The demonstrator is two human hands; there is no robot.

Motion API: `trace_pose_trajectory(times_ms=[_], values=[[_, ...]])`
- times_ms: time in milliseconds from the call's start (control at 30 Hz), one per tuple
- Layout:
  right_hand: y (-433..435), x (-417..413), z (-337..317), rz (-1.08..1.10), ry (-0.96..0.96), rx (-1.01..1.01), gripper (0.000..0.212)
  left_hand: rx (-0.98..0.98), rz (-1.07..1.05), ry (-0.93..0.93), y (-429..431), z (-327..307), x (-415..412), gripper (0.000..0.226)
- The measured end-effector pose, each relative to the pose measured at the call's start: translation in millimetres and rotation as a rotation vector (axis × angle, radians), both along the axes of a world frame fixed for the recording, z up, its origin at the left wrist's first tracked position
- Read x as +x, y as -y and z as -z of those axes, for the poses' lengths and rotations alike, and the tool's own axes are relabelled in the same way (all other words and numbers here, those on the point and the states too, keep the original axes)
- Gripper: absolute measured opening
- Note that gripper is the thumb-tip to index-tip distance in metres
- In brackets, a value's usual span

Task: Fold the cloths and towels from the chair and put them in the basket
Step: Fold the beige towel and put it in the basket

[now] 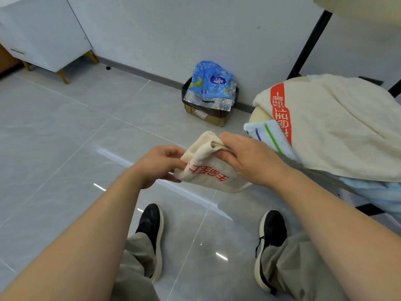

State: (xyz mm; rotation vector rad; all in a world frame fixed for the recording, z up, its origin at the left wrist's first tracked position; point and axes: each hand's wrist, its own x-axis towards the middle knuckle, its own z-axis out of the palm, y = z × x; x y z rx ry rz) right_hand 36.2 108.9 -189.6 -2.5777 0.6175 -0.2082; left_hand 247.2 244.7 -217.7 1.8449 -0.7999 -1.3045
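I hold a small cream cloth [208,170] with red lettering in front of me above the floor. My left hand [158,164] pinches its left edge, and my right hand [247,157] grips its bunched top right part. On the chair [260,115] at the right lies a large cream towel [338,127] with an orange-red band. A light blue cloth [269,133] with blue and green stripes lies under it, and more light blue fabric [377,196] hangs lower down. No basket is in view.
A cardboard box [208,114] with a blue plastic package [210,83] stands against the wall. A white cabinet [43,33] on gold legs is at the far left. Black table legs [310,44] rise behind the chair. My shoes [152,231] stand on grey floor tiles.
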Motion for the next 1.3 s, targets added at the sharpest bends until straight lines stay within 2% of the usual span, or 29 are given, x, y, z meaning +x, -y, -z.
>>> trace_pose_trajectory(times_ms=[133, 300, 400, 533, 600, 700, 800, 833, 900, 933, 967, 1100, 1200, 1300], values=[[-1.5, -0.5, -1.4, 0.005, 0.02, -0.006, 0.039, 0.058, -0.032, 0.005, 6.0, 0.2, -6.2, 0.012], [-3.6, -1.2, 0.1, 0.011, 0.01, -0.029, 0.04, 0.102, 0.178, 0.043, 3.4, -2.1, -13.3, 0.032], [-4.3, -1.1, -1.1, 0.011, -0.004, -0.083, 0.046, 0.192, 0.229, 0.021, 1.4, -5.2, -13.2, 0.029], [-4.2, -2.2, 3.8, 0.007, -0.026, -0.16, 0.047, 0.29, 0.113, -0.002, 0.1, -4.0, -5.5, 0.021], [-8.0, 0.0, 6.5, -0.011, -0.056, -0.145, 0.049, 0.306, 0.121, 0.027, 0.4, -0.5, -8.3, 0.02], [-5.6, 1.0, 5.4, 0.035, -0.103, -0.105, 0.047, 0.242, 0.147, 0.033, -0.1, 4.9, -10.4, 0.02], [7.2, -0.9, 1.2, 0.187, 0.005, 0.064, 0.033, 0.043, -0.006, -0.195, -0.7, 3.2, -2.6, 0.023], [10.8, -0.7, 0.2, 0.243, 0.079, 0.14, 0.03, -0.029, -0.079, -0.313, -0.9, 2.3, -0.3, 0.032], [16.5, 2.7, -0.1, 0.366, 0.218, 0.288, 0.033, -0.126, -0.148, -0.519, 0.9, 1.8, 0.9, 0.076], [17.6, 5.3, 0.1, 0.431, 0.257, 0.358, 0.037, -0.155, -0.14, -0.59, 3.3, 1.1, -1.6, 0.091], [18.1, 7.8, 0.9, 0.491, 0.273, 0.419, 0.043, -0.172, -0.139, -0.616, 5.5, -1.9, -7.9, 0.094], [16.1, 12.8, 6.7, 0.628, 0.245, 0.524, 0.045, -0.078, -0.348, -0.618, 21.3, -13.1, -42.7, 0.045], [13.6, 12.1, 6.8, 0.648, 0.161, 0.485, 0.046, -0.045, -0.5, -0.394, 29.4, -11.2, -53.6, 0.034], [14.2, 13.0, 10.0, 0.691, 0.137, 0.527, 0.047, -0.056, -0.515, -0.142, 30.2, -12.6, -54.9, 0.03]])
